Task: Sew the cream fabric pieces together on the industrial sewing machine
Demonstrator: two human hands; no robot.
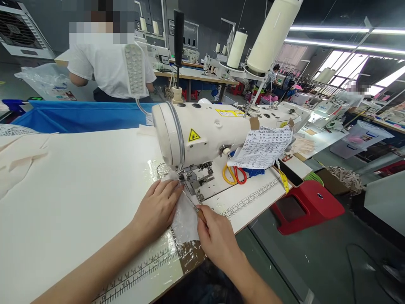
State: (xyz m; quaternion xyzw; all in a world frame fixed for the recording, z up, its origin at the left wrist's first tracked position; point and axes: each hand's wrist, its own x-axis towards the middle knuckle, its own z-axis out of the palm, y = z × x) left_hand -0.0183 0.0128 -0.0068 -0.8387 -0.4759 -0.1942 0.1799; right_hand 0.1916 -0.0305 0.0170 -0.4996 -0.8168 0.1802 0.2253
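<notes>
A cream sewing machine (202, 131) stands on the white table, with thin white fabric (186, 219) lying under its needle area and toward the table's front edge. My left hand (160, 202) lies on the fabric just left of the presser foot, fingers together and pressed down on the cloth. In my right hand (213, 230) is a thin metal awl (190, 197) with a wooden handle; its tip points at the presser foot. The needle itself is too small to make out.
Yellow and red scissors (234, 175) lie behind the machine bed, below a handwritten sheet (264, 145). Pale fabric pieces (19, 160) rest at the far left. A red stool (310, 207) stands right of the table. A person in white (109, 63) sits beyond the blue cloth bin (79, 118).
</notes>
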